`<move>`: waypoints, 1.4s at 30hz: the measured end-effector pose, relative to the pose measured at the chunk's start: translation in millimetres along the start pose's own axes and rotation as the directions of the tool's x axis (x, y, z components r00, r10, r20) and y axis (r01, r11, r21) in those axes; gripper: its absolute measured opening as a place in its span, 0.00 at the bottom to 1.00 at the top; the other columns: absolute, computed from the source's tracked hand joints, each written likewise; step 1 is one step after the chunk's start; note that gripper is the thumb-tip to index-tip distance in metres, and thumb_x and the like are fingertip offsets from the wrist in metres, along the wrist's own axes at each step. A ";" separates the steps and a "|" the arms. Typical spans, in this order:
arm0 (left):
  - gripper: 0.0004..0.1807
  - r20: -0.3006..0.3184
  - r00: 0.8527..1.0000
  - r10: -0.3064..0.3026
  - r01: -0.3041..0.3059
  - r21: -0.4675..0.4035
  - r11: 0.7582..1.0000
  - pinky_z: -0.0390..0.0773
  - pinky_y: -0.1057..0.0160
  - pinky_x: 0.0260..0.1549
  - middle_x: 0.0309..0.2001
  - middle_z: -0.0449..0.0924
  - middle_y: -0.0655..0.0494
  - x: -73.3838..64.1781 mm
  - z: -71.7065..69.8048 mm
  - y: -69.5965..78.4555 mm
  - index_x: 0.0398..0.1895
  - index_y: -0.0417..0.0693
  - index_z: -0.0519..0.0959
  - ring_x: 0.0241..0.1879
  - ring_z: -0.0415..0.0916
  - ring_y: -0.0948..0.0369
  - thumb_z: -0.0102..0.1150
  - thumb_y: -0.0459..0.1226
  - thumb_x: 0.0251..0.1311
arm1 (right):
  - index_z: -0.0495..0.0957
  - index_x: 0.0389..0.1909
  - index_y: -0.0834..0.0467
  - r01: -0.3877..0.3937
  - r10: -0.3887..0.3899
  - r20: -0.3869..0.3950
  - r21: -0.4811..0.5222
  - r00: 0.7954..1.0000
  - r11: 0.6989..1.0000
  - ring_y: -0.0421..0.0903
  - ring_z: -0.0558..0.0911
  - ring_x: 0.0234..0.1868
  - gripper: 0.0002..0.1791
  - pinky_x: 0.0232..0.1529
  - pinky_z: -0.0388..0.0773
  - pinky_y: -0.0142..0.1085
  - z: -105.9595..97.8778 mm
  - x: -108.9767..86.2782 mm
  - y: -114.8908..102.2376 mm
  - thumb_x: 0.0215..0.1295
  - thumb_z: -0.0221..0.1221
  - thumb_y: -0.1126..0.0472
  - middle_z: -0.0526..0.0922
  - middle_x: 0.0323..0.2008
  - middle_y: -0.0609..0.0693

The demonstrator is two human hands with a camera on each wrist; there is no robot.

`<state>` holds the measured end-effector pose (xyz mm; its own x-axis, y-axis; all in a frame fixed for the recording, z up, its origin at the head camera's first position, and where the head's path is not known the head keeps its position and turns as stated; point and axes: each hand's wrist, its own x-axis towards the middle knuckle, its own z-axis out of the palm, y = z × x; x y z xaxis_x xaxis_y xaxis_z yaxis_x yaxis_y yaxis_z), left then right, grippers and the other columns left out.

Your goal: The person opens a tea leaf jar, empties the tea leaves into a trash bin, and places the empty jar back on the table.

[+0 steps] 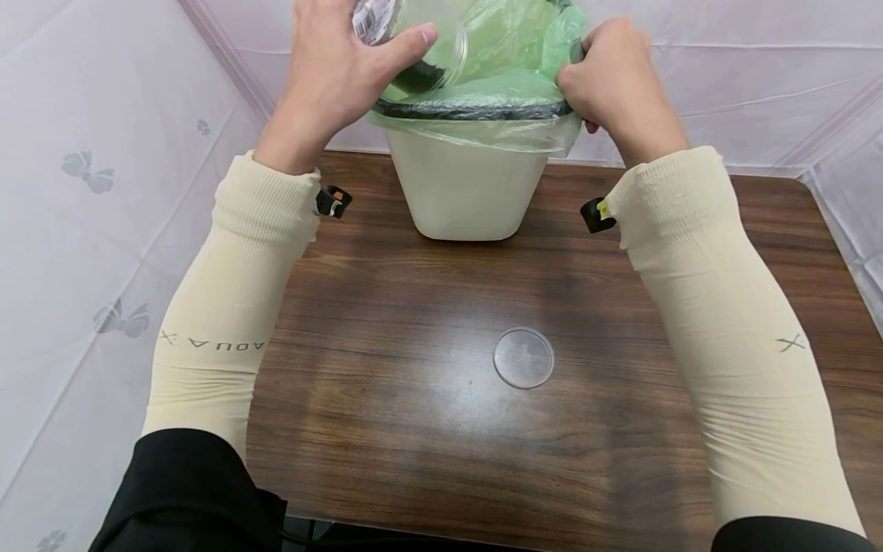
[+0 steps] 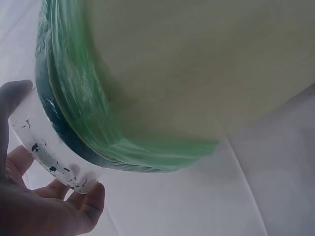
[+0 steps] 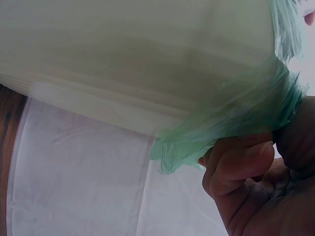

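My left hand (image 1: 334,88) grips a clear plastic tub (image 2: 61,147) by its sides. The tub is tipped over the mouth of a cream trash bin (image 1: 472,180), and dark contents (image 1: 417,77) lie near its rim. A white barcode label (image 1: 373,20) shows on it, and dark flecks cling to its wall in the left wrist view. A green plastic bag (image 1: 507,88) lines the bin and folds over its dark rim (image 1: 476,111). With curled fingers, my right hand (image 1: 614,84) holds the rim and bag at the bin's right side.
A clear round lid (image 1: 524,358) lies on the dark wooden table (image 1: 414,429), nearer to me than the bin. White patterned sheeting (image 1: 117,207) hangs behind and on the left. Small black devices (image 1: 334,202) are strapped at both wrists.
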<state>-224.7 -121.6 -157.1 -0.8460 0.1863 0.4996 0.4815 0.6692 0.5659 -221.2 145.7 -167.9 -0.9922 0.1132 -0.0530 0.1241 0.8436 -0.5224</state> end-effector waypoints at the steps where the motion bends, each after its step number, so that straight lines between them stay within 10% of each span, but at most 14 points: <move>1: 0.27 0.000 1.000 0.005 -0.005 0.000 1.000 0.54 0.69 0.61 0.57 0.74 0.67 0.0 -0.2 0.0 0.60 0.61 0.81 0.55 0.60 0.72 0.69 0.53 0.55 | 0.73 0.32 0.59 0.002 -0.002 0.000 0.000 1.000 1.000 0.41 0.73 0.10 0.11 0.17 0.73 0.32 0.2 -0.1 -0.2 0.68 0.43 0.61 0.69 0.11 0.45; 17: 0.31 0.055 0.997 -0.048 0.050 -0.035 0.998 0.43 0.76 0.62 0.69 0.66 0.68 -2.5 -4.7 10.9 0.67 0.62 0.76 0.68 0.52 0.70 0.67 0.51 0.59 | 0.76 0.41 0.62 -0.001 0.001 0.003 -0.001 1.000 1.000 0.41 0.75 0.11 0.13 0.15 0.74 0.33 2.1 1.8 -1.0 0.67 0.45 0.61 0.75 0.23 0.50; 31: 0.32 0.192 0.981 0.029 -0.042 0.064 0.997 0.50 0.73 0.64 0.71 0.64 0.66 10.7 -1.8 14.8 0.73 0.59 0.67 0.67 0.58 0.71 0.60 0.49 0.66 | 0.76 0.43 0.62 -0.007 0.007 0.011 0.016 1.000 1.000 0.41 0.74 0.12 0.14 0.16 0.75 0.33 2.8 1.9 0.2 0.67 0.43 0.61 0.75 0.35 0.56; 42: 0.36 0.098 0.986 0.137 -0.156 0.237 0.959 0.48 0.70 0.67 0.71 0.64 0.60 8.9 2.0 2.8 0.73 0.53 0.67 0.69 0.55 0.67 0.63 0.52 0.64 | 0.76 0.46 0.63 0.000 0.000 0.018 0.021 1.000 1.000 0.41 0.74 0.12 0.16 0.17 0.75 0.33 3.6 2.9 -0.9 0.67 0.44 0.61 0.75 0.36 0.56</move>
<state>-231.3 -116.6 -152.4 -0.7906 0.3456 0.5055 0.5397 0.7833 0.3086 -224.2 143.4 -170.7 -0.9923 0.1035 -0.0677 0.1237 0.8324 -0.5402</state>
